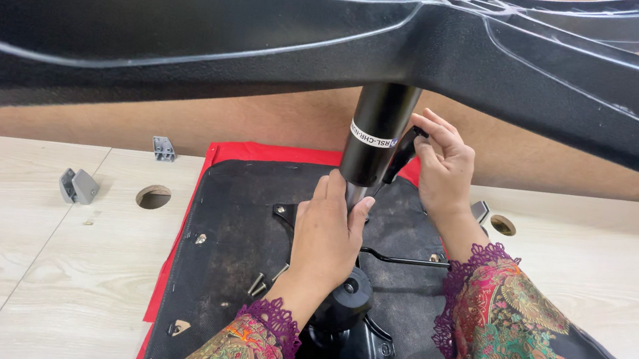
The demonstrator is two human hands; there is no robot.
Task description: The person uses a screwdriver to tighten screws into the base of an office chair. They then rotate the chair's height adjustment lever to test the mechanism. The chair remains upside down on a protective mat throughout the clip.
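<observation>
left hand (328, 231) is wrapping around the base of the gas lift cylinder (377, 134), fingers curled and pressed against the thin bright rod where it is entering the tilt mechanism (349, 315). right hand (443, 164) is pinching the black handle of a lever (402, 152) right beside the cylinder, fingertips closed on it.

the cylinder is standing upright over the upturned seat underside (236, 234), which is lying on a red cloth (259, 153) on the pale wooden table (23, 252). above, the black star base (348, 42) is spreading wide across the top of the view, sitting on the cylinder's upper end.

the risk, as it looks: that heavy base is riding high on a narrow column, so it could tip if the left grip is slipping, and the fingers near the rod could get nipped at the joint. loose screws (259, 281) are lying just beside the plate and could roll off unnoticed.

the cylinder itself is showing glossy black with a white label band around it, narrowing to a metal rod below.
</observation>
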